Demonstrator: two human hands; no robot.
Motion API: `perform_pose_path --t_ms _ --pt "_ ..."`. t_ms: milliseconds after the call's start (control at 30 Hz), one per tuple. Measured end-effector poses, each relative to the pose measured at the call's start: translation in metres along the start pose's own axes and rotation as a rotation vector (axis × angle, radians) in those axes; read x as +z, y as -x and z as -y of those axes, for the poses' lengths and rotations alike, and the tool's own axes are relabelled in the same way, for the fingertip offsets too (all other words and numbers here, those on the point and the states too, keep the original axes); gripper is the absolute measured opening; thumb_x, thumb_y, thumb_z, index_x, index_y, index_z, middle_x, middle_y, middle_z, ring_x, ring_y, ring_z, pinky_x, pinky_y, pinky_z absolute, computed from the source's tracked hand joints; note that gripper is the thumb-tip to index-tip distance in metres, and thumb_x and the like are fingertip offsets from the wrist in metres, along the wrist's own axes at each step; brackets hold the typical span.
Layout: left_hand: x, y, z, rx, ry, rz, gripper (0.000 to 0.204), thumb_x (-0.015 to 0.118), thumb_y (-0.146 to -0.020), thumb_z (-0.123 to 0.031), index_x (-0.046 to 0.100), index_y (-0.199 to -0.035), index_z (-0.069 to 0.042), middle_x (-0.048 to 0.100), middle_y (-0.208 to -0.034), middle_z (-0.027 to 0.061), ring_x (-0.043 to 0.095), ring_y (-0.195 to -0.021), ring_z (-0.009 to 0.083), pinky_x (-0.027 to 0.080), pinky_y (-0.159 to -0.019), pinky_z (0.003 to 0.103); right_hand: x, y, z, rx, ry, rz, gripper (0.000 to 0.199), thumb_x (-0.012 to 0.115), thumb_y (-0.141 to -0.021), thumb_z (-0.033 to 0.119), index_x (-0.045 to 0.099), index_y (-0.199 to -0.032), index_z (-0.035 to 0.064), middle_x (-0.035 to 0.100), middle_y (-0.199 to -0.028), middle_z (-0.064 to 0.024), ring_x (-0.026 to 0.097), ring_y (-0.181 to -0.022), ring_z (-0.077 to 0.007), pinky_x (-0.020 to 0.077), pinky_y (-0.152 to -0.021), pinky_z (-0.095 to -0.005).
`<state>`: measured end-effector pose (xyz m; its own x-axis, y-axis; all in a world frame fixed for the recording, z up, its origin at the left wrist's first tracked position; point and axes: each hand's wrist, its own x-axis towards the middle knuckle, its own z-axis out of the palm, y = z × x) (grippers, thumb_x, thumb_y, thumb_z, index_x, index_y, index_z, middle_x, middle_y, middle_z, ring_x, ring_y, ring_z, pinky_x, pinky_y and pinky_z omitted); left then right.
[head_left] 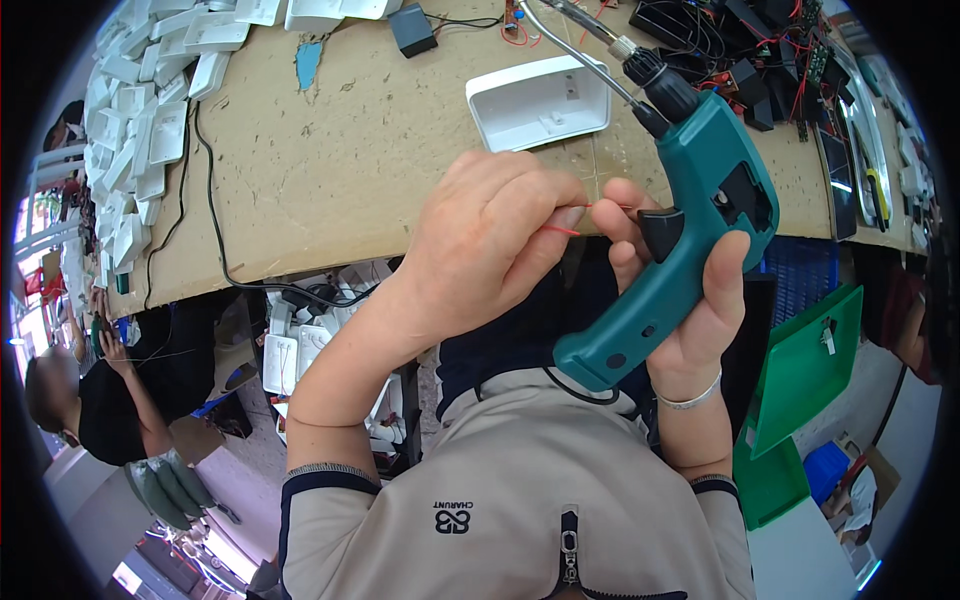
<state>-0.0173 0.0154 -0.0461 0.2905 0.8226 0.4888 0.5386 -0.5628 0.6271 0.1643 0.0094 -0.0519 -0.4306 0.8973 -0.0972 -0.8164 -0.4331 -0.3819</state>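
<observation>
You are in a small electronics assembly workshop. Your bench is a worn, scratched brown worktop [330, 170], its far left stacked with a heap of white plastic casings [140, 120], and one open white housing [540, 100] lies near the middle. At the far right sits a tangle of black battery holders, red wires and small circuit boards [760, 50]. Black cables [215, 200] trail over the bench edge. Under the bench, more white parts [290, 350] fill boxes, and green bins [800, 370] and a blue crate [800, 275] stand to your right. Another person [110, 390] sits at your left
</observation>
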Motion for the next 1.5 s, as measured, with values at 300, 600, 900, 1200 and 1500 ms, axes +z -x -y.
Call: perform_pose_path --t_ms 300,600,900,1200,1500 --pt "-0.016 -0.01 0.009 -0.09 0.075 -0.061 0.013 0.061 -0.068 0.002 0.059 -0.079 -0.005 0.052 -0.064 0.006 0.052 -0.055 0.0204 0.041 -0.048 0.028 -0.009 -0.006 0.006 -0.009 0.007 0.02 0.07 0.049 -0.085 0.043 0.022 -0.133 -0.001 0.031 -0.128 -0.0308 0.047 -0.111 -0.0358 0.0488 -0.086 -0.0352" --pt "0.008 -0.005 0.024 -0.04 -0.242 -0.244 0.012 0.066 -0.067 -0.004 0.06 -0.078 -0.006 0.052 -0.069 0.0039 0.051 -0.055 0.0186 0.04 -0.049 0.028 -0.004 -0.036 0.0 -0.129 0.249 -0.082 0.068 0.049 -0.085 0.04 0.022 -0.134 0.0012 0.022 -0.135 -0.0284 0.029 -0.124 -0.0375 0.037 -0.099 -0.0402" --pt "0.013 -0.017 0.017 0.014 -0.55 -0.312 0.014 0.066 -0.06 -0.011 0.061 -0.073 -0.012 0.053 -0.082 0.0011 0.051 -0.074 0.0187 0.03 -0.07 0.031 -0.008 -0.037 0.0 -0.136 0.273 -0.089 0.069 0.048 -0.086 0.042 0.02 -0.134 0.0016 0.022 -0.136 -0.0263 0.027 -0.126 -0.0379 0.0303 -0.103 -0.0419" --pt "0.019 -0.029 0.037 -0.003 -0.361 -0.307 0.005 0.064 -0.059 -0.008 0.062 -0.064 -0.007 0.056 -0.096 0.0067 0.051 -0.086 0.0228 0.032 -0.076 0.036 -0.007 0.043 0.035 -0.203 0.822 -0.158 0.08 0.06 -0.077 0.046 0.026 -0.129 -0.0048 0.046 -0.117 -0.0238 0.059 -0.079 -0.0211 0.0498 -0.059 -0.0265" --pt "0.027 -0.036 0.043 0.006 -0.441 -0.297 0.006 0.062 -0.058 -0.006 0.059 -0.063 -0.004 0.054 -0.09 0.0061 0.05 -0.082 0.0223 0.033 -0.073 0.035 0.013 0.066 0.02 -0.139 1.069 -0.457 0.076 0.068 -0.066 0.052 0.048 -0.105 -0.0102 0.057 -0.097 -0.0179 0.057 -0.064 -0.0154 0.0454 -0.051 -0.0222"
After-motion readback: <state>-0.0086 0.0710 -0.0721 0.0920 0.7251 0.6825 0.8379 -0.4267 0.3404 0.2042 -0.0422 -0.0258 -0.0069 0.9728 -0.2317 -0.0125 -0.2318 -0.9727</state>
